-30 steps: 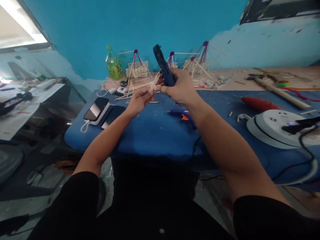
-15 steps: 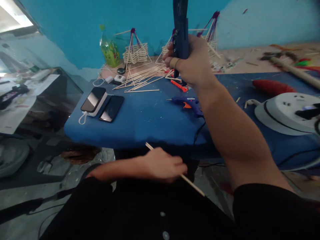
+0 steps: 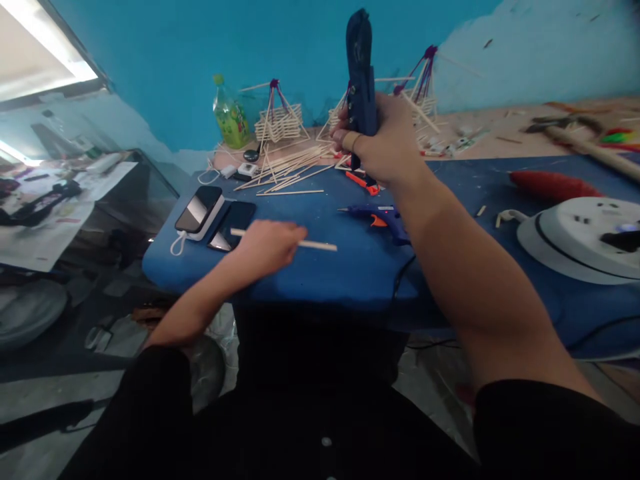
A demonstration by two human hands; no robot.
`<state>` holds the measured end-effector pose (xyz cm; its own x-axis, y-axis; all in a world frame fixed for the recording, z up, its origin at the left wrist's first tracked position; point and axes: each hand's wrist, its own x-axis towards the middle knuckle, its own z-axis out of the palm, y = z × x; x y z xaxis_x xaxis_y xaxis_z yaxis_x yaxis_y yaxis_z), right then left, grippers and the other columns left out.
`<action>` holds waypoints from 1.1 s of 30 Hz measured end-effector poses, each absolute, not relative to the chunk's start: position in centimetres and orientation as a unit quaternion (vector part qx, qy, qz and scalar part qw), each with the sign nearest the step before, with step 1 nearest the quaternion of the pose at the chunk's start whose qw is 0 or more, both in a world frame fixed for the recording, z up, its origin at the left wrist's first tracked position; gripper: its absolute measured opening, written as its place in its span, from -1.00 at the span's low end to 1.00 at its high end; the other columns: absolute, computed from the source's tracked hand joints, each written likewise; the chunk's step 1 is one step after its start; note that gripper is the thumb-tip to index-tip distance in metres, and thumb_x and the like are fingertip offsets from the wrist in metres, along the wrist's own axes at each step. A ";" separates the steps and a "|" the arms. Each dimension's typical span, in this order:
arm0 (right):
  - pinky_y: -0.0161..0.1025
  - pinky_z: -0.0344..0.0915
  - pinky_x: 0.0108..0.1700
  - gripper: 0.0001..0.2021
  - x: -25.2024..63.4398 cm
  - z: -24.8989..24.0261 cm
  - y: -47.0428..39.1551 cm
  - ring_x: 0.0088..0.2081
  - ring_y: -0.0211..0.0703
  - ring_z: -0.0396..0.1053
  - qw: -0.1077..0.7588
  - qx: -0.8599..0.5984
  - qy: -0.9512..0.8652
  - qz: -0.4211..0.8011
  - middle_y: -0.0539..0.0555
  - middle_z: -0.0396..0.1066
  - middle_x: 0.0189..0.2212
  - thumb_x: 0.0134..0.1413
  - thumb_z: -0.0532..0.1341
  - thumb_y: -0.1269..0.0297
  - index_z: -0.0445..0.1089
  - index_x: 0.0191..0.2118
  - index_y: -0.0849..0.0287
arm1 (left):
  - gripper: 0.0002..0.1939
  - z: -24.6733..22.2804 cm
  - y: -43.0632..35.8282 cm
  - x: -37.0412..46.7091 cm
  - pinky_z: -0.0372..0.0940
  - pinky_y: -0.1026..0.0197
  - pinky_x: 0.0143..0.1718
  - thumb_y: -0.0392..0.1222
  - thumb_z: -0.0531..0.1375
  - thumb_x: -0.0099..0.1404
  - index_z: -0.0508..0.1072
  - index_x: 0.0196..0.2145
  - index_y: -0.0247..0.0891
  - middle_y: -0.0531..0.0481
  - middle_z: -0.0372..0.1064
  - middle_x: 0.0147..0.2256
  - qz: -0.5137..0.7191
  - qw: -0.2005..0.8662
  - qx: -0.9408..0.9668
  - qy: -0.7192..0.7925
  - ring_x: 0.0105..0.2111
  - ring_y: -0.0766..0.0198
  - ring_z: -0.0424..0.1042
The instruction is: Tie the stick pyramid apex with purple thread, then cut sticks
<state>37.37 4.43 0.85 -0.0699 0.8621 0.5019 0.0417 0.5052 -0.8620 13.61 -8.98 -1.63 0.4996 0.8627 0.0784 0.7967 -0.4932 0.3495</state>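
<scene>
My left hand is closed around a thin wooden stick, which pokes out on both sides over the front part of the table. My right hand grips a dark blue plier-like tool with rivets along its side, held upright above the back of the table; its exact kind is unclear. Under my right forearm lies a blue glue gun with an orange trigger. An orange cutter is just below the tool. Loose wooden sticks are heaped beyond my left hand.
Two phones lie at the table's left end. Stick structures and a green bottle stand by the wall. To the right are a white power-strip reel, a red pointed object and a hammer-like tool.
My left hand has risen from in front of my body to over the table, moving left with the stick, which is now nearly level. My right hand still holds the tool; the view has shifted slightly.
</scene>
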 end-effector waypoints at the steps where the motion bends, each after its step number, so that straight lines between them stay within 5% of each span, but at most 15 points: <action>1: 0.11 0.50 0.00 -0.64 37.4 0.9 4.4 -0.23 -0.02 0.47 0.587 -0.350 -0.639 0.352 -0.03 0.56 -0.31 -0.18 0.60 0.13 0.48 -0.28 -0.13 | -0.74 -1.0 -6.6 13.9 0.37 -0.03 -0.07 -0.40 0.22 0.30 0.68 -0.17 -0.22 -0.23 0.61 -0.22 0.086 0.070 0.860 0.498 -0.13 -0.13 0.60; 8: 0.09 0.49 -0.02 -0.63 37.5 1.3 4.4 -0.21 -0.02 0.46 0.590 -0.346 -0.647 0.337 0.00 0.57 -0.30 -0.18 0.60 0.13 0.47 -0.27 -0.09 | -0.69 -2.7 6.3 16.3 0.39 -0.06 0.02 -0.46 0.26 0.07 0.67 -0.24 -0.24 -0.26 0.61 -0.19 0.033 0.015 0.861 0.507 -0.04 -0.18 0.56; 14: 0.09 0.54 0.05 -0.65 37.7 1.4 4.3 -0.13 0.01 0.52 0.572 -0.350 -0.663 0.334 0.02 0.59 -0.25 -0.03 0.59 0.17 0.46 -0.21 -0.04 | -0.42 -3.7 7.6 15.8 0.40 -0.07 -0.02 -0.40 0.27 0.12 0.61 0.13 -0.42 -0.41 0.61 -0.05 -0.011 0.002 0.858 0.513 -0.04 -0.21 0.56; 17: 0.04 0.57 -0.02 -0.68 37.6 1.4 4.4 -0.21 -0.05 0.52 0.577 -0.348 -0.661 0.330 0.02 0.56 -0.28 0.00 0.57 0.22 0.47 -0.20 0.01 | -0.56 -3.0 7.0 15.3 0.38 -0.03 -0.04 -0.40 0.28 0.10 0.66 -0.03 -0.41 -0.31 0.61 -0.18 0.068 0.014 0.864 0.498 -0.13 -0.11 0.55; 22: -0.02 0.56 -0.25 -0.60 37.4 1.6 4.0 -0.38 -0.09 0.45 0.583 -0.373 -0.636 0.343 0.01 0.51 -0.36 -0.10 0.65 0.05 0.47 -0.27 0.01 | -0.80 -1.4 5.5 14.0 0.17 0.19 -0.38 -0.29 0.34 0.13 0.69 -0.25 -0.31 -0.03 0.49 -0.43 0.373 0.273 0.780 0.421 -0.49 0.34 0.27; 27: -0.09 0.42 -0.39 -0.56 36.2 1.9 2.2 -0.46 -0.16 0.38 0.563 -0.334 -0.640 0.402 -0.01 0.44 -0.42 -0.14 0.66 -0.02 0.51 -0.26 0.04 | -0.78 -1.1 3.9 14.0 -0.13 0.24 -0.53 -0.14 0.47 0.11 0.74 -0.27 -0.25 0.13 0.25 -0.60 0.412 0.497 0.676 0.357 -0.62 0.47 -0.02; 33: -0.06 0.50 -0.39 -0.65 35.3 1.6 1.5 -0.48 -0.11 0.44 0.547 -0.363 -0.649 0.383 -0.01 0.41 -0.51 -0.05 0.62 0.06 0.53 -0.27 0.06 | -0.79 -1.6 2.6 15.9 0.01 0.25 -0.46 -0.20 0.47 0.08 0.70 -0.30 -0.30 -0.01 0.51 -0.39 0.406 0.541 0.670 0.305 -0.51 0.45 0.18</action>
<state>35.33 1.52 1.60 -0.1365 0.8915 0.4320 0.0518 0.4419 -0.8956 15.88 2.63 -1.62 0.4844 0.8481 0.2146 -0.0305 -0.2289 0.9730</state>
